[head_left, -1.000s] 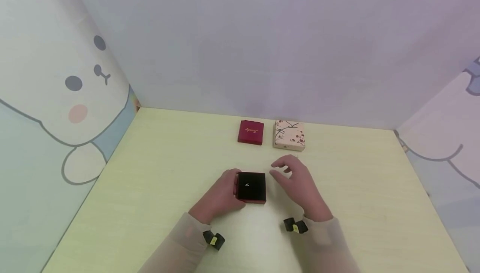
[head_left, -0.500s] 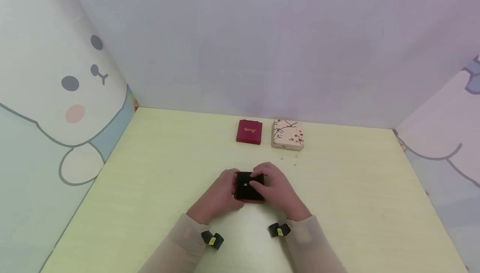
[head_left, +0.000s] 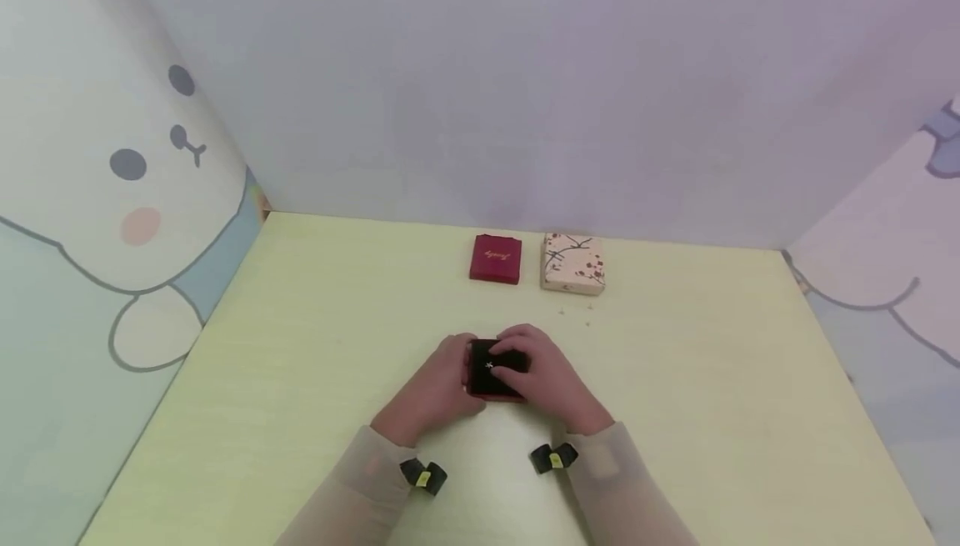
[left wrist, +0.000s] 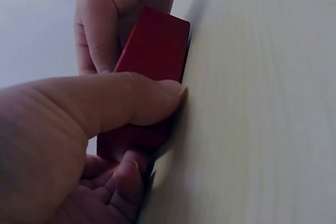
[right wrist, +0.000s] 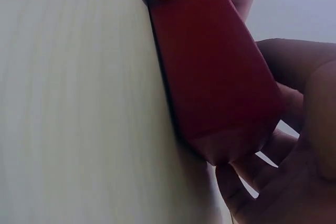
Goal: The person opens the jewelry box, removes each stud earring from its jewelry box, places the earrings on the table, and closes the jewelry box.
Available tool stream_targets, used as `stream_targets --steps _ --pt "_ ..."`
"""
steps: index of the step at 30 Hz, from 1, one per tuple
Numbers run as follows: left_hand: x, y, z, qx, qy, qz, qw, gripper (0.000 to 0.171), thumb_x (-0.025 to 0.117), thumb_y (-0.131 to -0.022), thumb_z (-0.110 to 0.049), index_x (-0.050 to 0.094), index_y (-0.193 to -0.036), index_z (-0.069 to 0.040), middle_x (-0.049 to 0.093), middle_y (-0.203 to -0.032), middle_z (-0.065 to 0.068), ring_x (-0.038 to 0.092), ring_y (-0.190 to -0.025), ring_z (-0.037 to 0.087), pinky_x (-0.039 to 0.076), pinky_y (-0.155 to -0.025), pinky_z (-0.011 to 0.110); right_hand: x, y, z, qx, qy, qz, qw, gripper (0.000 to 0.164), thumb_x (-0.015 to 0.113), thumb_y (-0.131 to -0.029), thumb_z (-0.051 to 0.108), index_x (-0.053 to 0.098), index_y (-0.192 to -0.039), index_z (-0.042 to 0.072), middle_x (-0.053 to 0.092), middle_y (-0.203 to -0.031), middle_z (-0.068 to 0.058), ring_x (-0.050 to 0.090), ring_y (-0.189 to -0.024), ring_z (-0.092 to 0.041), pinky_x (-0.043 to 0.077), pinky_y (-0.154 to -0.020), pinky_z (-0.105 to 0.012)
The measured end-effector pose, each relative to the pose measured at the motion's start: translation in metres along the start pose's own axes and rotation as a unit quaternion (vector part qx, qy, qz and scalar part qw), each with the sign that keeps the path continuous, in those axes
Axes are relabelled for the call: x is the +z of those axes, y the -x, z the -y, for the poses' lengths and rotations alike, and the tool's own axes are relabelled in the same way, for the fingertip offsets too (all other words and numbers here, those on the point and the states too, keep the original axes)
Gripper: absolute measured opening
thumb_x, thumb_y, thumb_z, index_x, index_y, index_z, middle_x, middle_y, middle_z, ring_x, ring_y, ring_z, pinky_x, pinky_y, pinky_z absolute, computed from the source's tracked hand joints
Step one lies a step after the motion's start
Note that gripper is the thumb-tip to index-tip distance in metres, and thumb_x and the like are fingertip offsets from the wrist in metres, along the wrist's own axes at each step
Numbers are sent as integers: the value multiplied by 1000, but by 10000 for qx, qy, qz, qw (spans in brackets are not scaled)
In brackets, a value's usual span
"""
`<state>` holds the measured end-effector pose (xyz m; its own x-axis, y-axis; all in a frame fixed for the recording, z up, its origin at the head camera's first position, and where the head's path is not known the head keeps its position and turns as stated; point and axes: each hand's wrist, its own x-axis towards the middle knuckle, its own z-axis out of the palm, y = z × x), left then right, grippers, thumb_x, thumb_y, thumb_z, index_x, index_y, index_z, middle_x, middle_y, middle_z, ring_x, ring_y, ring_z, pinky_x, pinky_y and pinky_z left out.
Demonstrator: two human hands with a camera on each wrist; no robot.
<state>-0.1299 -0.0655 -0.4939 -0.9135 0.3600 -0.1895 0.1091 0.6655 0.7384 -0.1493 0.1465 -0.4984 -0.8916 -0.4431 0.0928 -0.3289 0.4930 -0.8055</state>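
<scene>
My left hand (head_left: 442,385) grips the left side of a small red jewellery box (left wrist: 157,45) low on the table, its thumb along the front wall in the left wrist view. In the head view the box's top shows a black pad (head_left: 482,383) bearing a tiny silvery star-shaped stud (head_left: 489,366). Over the right part of the pad reaches my right hand (head_left: 546,375). Its thumb tip and forefinger tip lie right at the stud, a small gap between them. In the right wrist view, lower fingers of that hand come against the box's near end (right wrist: 231,145).
Behind the hands lie a dark red flat case (head_left: 496,260) with gold lettering and a cream box (head_left: 573,264) with a blossom print. In front of the cream box, several tiny studs (head_left: 588,324) rest on the pale table (head_left: 337,304). A wall closes the back.
My right hand has come in from the right, uncovering the tiny studs on the table, and now reaches across the pad to the star-shaped stud. The left hand still holds the box.
</scene>
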Motion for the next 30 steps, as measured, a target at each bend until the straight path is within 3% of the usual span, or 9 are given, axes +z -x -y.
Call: stream_targets --steps 6,24,30 --pt "-3 0 -1 41 49 15 10000 77 87 -78 -10 44 -143 -5 52 -133 10 53 -113 23 49 -101 42 2 -4 -3 107 194 128 9997 18 81 -90 13 78 -108 15 63 -123 1 57 -117 -22 46 -104 -47" --pt "-3 -2 4 88 30 92 9999 73 86 -76 -8 47 -138 -6 53 -129 8 52 -113 21 47 -102 41 6 -6 -7 -181 542 199 9982 16 79 -92 13 83 -107 16 68 -123 -3 58 -116 -22 47 -102 -46" --pt "-6 -1 3 67 155 144 9998 76 86 -77 -8 45 -141 -5 52 -130 9 52 -110 21 48 -96 39 6 -6 -8 -65 514 217 9984 12 79 -92 13 84 -102 18 67 -123 -2 57 -116 -22 47 -102 -45"
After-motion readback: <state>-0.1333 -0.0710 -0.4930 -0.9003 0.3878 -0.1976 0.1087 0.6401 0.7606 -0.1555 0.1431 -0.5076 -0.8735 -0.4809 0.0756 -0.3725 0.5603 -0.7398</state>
